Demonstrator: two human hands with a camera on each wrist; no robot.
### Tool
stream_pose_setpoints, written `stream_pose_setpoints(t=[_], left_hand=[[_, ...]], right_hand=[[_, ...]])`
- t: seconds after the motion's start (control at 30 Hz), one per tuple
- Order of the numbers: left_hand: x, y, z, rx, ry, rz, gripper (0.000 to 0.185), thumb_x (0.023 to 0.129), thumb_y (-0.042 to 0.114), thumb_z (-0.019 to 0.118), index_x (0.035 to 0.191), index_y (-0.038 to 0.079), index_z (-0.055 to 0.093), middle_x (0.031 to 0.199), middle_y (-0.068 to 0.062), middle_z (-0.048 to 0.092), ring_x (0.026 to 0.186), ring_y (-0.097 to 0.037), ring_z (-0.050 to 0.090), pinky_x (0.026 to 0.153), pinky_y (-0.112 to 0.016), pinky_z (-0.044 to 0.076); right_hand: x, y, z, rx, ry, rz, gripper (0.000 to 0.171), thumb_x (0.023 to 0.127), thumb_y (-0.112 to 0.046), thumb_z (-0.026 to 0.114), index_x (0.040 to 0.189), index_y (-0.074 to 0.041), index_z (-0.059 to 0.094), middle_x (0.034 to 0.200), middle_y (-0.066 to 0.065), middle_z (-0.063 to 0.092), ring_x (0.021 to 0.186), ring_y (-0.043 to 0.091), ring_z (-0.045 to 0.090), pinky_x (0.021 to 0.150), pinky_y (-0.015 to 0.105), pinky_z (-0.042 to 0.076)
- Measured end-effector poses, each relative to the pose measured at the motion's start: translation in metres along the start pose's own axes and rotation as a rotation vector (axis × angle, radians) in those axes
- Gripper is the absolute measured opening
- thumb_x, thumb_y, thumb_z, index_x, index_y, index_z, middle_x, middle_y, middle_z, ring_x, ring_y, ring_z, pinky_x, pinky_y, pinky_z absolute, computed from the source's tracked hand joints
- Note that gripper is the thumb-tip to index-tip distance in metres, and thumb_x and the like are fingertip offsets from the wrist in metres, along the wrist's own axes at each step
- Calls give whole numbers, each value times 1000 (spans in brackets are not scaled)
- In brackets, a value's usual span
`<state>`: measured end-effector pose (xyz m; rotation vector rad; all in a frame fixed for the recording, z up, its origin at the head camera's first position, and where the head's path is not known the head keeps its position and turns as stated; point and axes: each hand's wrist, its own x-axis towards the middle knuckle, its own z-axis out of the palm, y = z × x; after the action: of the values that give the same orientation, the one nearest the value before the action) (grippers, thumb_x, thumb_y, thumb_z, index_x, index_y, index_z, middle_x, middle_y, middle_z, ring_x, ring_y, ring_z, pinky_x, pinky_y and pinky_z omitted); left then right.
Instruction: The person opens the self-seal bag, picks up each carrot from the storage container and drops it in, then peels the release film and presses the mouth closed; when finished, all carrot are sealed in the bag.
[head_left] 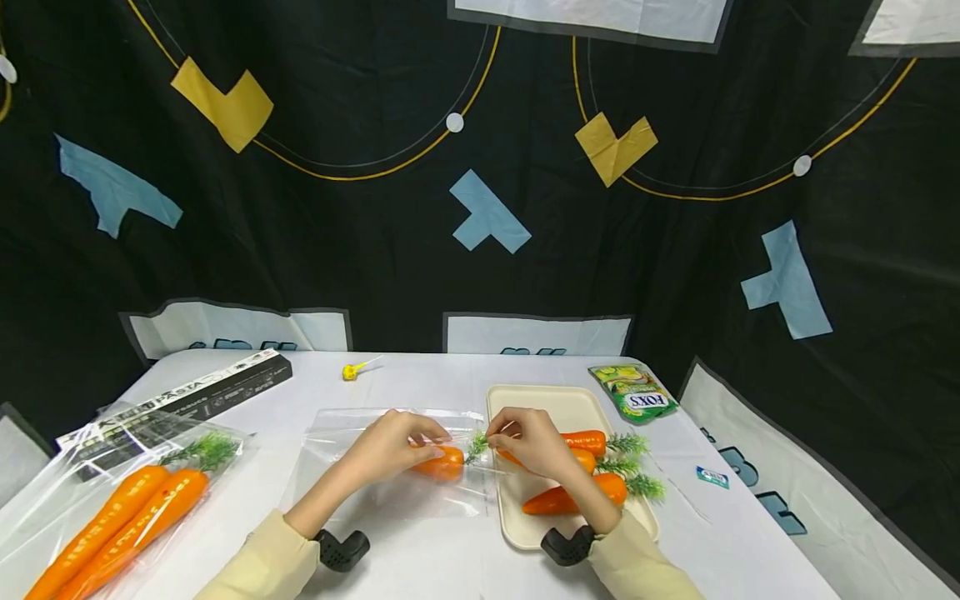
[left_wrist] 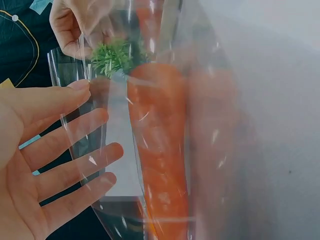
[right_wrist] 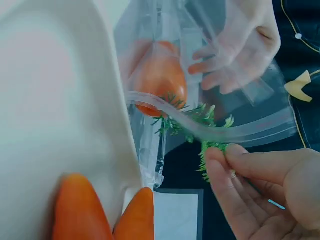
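A clear zip bag (head_left: pixel 326 446) lies flat in front of me with one orange toy carrot (head_left: pixel 447 467) in it. The carrot's green leafy top (head_left: pixel 476 447) points right, by the bag's mouth. My left hand (head_left: pixel 392 446) is over the bag, its fingers spread fairly straight against the film beside the carrot. With thumb and forefinger my right hand (head_left: pixel 531 442) pinches the tips of the leafy top at the zip strip (right_wrist: pixel 220 134). Below that hand, a cream tray (head_left: pixel 555 402) carries several more carrots (head_left: pixel 557 500).
On the left, another clear bag (head_left: pixel 45 533) contains two carrots (head_left: pixel 142 517). Behind it is a long black-and-white box (head_left: pixel 217 387). A small yellow item (head_left: pixel 350 372) lies at the back. A green FOX'S packet (head_left: pixel 633 392) and a small blue-green packet (head_left: pixel 712 477) are at right.
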<state>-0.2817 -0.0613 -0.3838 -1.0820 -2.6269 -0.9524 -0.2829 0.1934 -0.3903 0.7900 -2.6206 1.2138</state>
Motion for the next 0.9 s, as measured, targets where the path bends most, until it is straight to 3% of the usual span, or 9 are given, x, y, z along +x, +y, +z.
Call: stream_pose_setpoints(t=[0.33, 0.47, 0.63, 0.9], left_hand=[[2, -2, 1, -8, -7, -12, 16, 85, 15, 73, 100, 11, 75, 94, 4, 72, 78, -13, 63, 69, -28, 51], [1, -3, 0, -18, -7, 1, 16, 85, 14, 72, 101, 10, 75, 93, 1, 73, 78, -14, 64, 70, -29, 52], [0, -3, -1, -25, -6, 16, 17, 84, 11, 72, 101, 10, 75, 93, 0, 73, 79, -14, 65, 71, -32, 53], [-1, -1, -6, -24, -7, -25, 18, 85, 14, 73, 103, 13, 75, 95, 2, 73, 81, -16, 65, 73, -35, 53]], right_hand=[[3, -3, 9, 89, 15, 23, 6, 85, -2, 70, 86, -8, 69, 85, 2, 70, 75, 13, 69, 64, 25, 55], [2, -2, 6, 82, -10, 8, 5, 86, -4, 71, 91, -7, 70, 89, 3, 70, 78, 18, 70, 64, 24, 54], [0, -2, -17, -2, -89, 0, 15, 88, -9, 70, 103, -10, 71, 101, 3, 70, 83, 17, 69, 71, 25, 55], [-8, 6, -72, -142, -145, 30, 14, 89, -8, 69, 101, -11, 75, 101, 5, 71, 97, 22, 64, 86, 37, 53]])
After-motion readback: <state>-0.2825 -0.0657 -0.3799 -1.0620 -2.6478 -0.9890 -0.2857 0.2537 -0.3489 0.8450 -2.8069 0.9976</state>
